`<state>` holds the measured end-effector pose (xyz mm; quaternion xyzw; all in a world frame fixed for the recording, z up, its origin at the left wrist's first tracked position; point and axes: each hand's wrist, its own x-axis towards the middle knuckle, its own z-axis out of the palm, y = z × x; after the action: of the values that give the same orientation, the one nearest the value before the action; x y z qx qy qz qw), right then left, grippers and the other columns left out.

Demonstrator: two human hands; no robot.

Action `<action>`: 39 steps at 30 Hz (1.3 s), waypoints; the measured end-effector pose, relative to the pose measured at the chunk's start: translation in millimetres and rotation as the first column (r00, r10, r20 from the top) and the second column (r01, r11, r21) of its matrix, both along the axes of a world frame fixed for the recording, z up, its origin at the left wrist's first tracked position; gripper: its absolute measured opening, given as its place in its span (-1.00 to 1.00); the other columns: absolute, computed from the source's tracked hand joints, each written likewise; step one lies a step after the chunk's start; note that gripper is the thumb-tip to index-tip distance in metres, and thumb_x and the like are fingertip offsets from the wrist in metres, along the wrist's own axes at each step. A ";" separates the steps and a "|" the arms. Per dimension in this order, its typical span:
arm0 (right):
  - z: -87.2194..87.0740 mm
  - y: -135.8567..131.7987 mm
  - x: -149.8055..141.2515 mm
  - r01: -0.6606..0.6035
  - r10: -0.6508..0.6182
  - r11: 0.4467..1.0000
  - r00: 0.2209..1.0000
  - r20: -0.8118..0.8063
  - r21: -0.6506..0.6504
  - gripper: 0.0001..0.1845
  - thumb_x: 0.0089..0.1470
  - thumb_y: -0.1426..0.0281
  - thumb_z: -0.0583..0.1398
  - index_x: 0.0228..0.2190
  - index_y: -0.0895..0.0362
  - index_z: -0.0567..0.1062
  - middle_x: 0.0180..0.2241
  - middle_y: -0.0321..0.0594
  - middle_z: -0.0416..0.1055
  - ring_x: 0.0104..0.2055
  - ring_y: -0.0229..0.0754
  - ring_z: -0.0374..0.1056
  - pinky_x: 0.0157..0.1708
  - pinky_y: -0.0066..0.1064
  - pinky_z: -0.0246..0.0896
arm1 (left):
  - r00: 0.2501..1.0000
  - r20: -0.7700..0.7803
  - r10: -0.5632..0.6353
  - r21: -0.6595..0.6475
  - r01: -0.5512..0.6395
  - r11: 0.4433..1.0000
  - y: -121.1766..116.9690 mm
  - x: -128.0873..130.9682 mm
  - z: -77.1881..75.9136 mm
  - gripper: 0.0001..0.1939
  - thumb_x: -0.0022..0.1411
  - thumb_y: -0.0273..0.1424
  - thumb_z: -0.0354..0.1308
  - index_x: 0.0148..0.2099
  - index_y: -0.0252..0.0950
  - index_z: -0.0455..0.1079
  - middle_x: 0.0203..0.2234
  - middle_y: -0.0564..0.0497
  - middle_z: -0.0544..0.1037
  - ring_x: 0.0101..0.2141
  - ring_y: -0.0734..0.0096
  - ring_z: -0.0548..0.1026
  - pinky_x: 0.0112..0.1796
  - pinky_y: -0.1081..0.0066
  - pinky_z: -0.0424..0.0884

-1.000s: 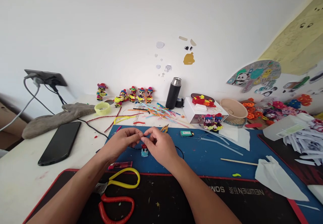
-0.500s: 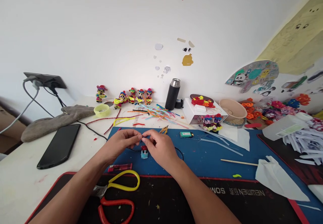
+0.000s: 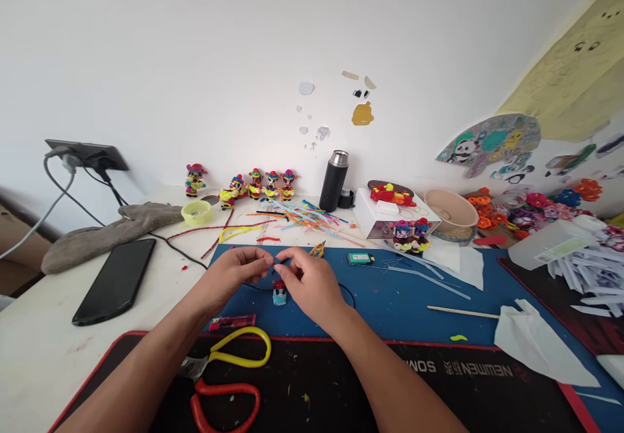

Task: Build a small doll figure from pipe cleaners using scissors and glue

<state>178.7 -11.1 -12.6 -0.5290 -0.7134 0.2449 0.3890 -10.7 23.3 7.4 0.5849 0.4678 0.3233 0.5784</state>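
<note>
Above the blue mat [image 3: 390,316], my left hand [image 3: 244,270] and my right hand [image 3: 308,283] meet with thumbs and fingertips pinched together. Something dark and tiny seems to be between the fingertips, too small to name. Just below them a small figure [image 3: 279,292] with a red top and light blue body stands on the mat; neither hand visibly grips it. Scissors [image 3: 241,348] with one yellow and one red handle lie nearer to me, their blades partly under my left forearm. A pink-red lighter-like object [image 3: 233,322] rests beside them.
Several finished figures [image 3: 256,186] line the wall beside a pile of coloured strips [image 3: 302,218]. A black thermos [image 3: 334,181] stands behind. To the left lies a phone [image 3: 114,281]; to the right are a white box [image 3: 394,212], a wooden stick [image 3: 463,312] and tissue [image 3: 539,345].
The fingertips of both hands have shifted very slightly and a small gap shows between them. Objects on the table stay where they were.
</note>
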 end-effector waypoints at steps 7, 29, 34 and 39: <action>1.2 -1.2 0.3 0.008 -0.008 1.000 1.000 0.013 0.011 -0.91 0.26 0.38 0.27 -0.18 0.03 0.58 -0.54 -0.40 0.42 -0.52 -0.25 0.31 -0.47 -0.44 0.04 | 1.000 -0.018 -0.023 0.015 0.024 1.000 -1.0 1.2 -0.3 -0.53 0.03 0.08 0.38 -0.45 -0.25 0.49 -0.56 0.08 0.44 -0.49 0.39 0.30 -0.41 0.40 0.26; 5.0 -0.6 2.2 -0.015 0.014 1.000 0.996 -0.087 -0.008 -0.87 0.30 0.33 0.22 -0.27 0.06 0.58 -0.60 -0.41 0.33 -0.57 -0.27 0.21 -0.49 -0.43 -0.02 | 0.992 0.051 -0.111 -0.019 0.112 0.993 -0.5 -2.9 -3.6 -0.59 0.12 -0.01 0.38 -0.36 -0.27 0.50 -0.49 0.09 0.43 -0.44 0.40 0.31 -0.38 0.41 0.27; 1.1 -0.4 0.5 0.002 -0.001 1.000 0.999 -0.034 0.027 -0.87 0.27 0.36 0.21 -0.30 0.08 0.57 -0.62 -0.42 0.32 -0.60 -0.28 0.17 -0.49 -0.43 -0.02 | 0.991 0.061 -0.115 -0.024 0.117 0.993 -0.9 -2.6 -4.6 -0.58 0.14 0.00 0.37 -0.36 -0.28 0.50 -0.50 0.09 0.43 -0.44 0.41 0.31 -0.37 0.42 0.27; 0.8 -1.1 -1.0 0.064 -0.061 0.997 0.997 -0.056 0.047 -0.88 0.22 0.36 0.21 -0.35 0.08 0.54 -0.63 -0.42 0.30 -0.61 -0.28 0.17 -0.50 -0.43 -0.02 | 0.994 0.008 -0.108 0.055 0.107 0.993 -2.6 -1.4 -2.7 -0.59 0.17 0.00 0.36 -0.28 -0.27 0.54 -0.45 0.07 0.49 -0.40 0.37 0.37 -0.35 0.41 0.29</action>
<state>177.7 -12.2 -11.9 -0.5346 -0.6913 0.2295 0.4286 -12.1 20.8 4.7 0.6229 0.4237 0.3074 0.5813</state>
